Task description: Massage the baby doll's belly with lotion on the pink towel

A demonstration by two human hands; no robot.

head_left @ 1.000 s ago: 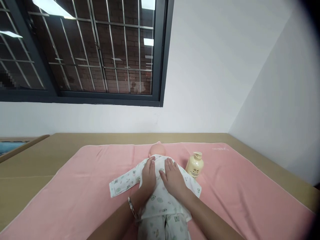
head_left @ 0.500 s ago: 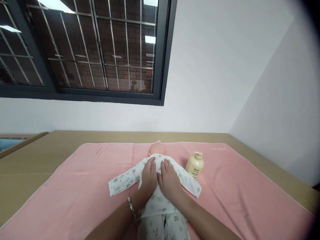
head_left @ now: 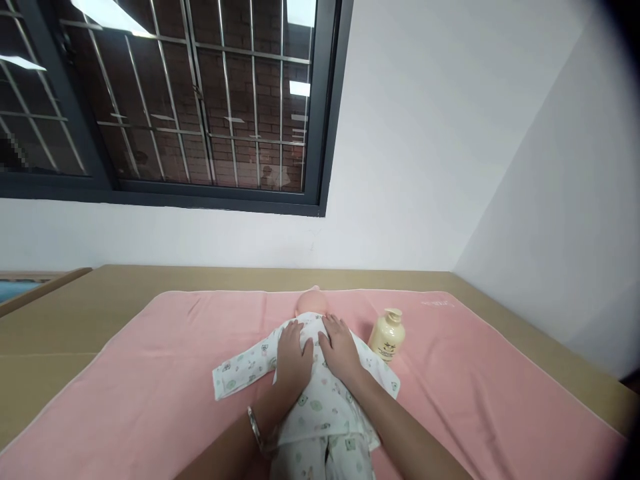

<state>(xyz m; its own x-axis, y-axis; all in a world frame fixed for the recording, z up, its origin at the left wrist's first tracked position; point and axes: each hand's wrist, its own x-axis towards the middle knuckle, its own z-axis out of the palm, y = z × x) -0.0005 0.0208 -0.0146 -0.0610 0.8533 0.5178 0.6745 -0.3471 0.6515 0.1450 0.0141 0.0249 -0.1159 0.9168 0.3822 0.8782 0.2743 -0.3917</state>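
Observation:
A baby doll [head_left: 311, 303] in a white printed top [head_left: 315, 407] and matching trousers [head_left: 300, 459] lies on a pink mat, its head toward the wall and its sleeves spread out. My left hand [head_left: 294, 357] rests flat on the left side of the doll's upper body, fingers stretched out. On the right side of the same upper body lies my right hand [head_left: 340, 350], palm down with the fingers extended. A strip of printed cloth shows between the two hands. Neither hand grips anything.
A cream pump bottle [head_left: 387, 335] stands on the pink mat [head_left: 165, 360], right of the doll and close to its right sleeve. The mat covers a wooden surface [head_left: 60, 333] that meets a white wall [head_left: 410, 167]. A dark-framed barred window [head_left: 215, 197] is above.
My hands have moved apart from the middle of the doll's upper body to its two sides. The thumbs now stand farther out from the fingers. The view has shifted slightly.

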